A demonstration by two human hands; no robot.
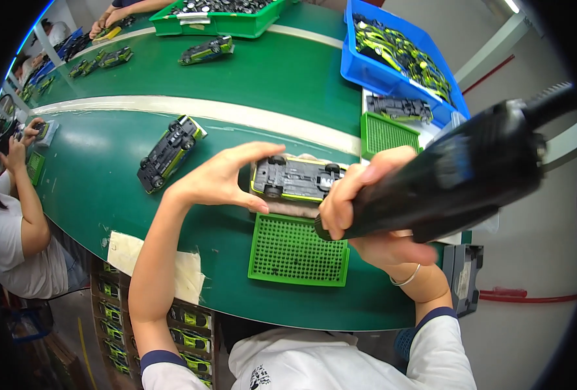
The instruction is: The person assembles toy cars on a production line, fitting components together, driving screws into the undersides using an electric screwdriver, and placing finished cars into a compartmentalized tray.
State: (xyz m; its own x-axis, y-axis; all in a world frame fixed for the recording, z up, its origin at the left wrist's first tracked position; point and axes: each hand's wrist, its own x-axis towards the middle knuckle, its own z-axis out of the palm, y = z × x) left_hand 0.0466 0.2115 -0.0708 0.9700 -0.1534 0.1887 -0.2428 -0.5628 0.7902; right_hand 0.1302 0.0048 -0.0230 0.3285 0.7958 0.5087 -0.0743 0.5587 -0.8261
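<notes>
An upside-down toy car (296,179) with a grey underside and yellow-green edges lies on a padded rest (288,207) in front of me. The thumb and fingers of my left hand (211,179) close round its left end. My right hand (344,203) grips a black electric screwdriver (454,179), tilted across the car's right end. Its tip is hidden behind my fingers. Just nearer to me than the car sits a green perforated tray (298,253), with small dark pieces in some holes. A second overturned toy car (171,153) rests to the left.
A blue bin (348,45) of car parts stands at the far right, with another green tray (387,136) before it. A green bin (220,27) is at the back. Overturned car (206,50) lies beyond the white strip (171,104). A co-worker (25,224) works at left.
</notes>
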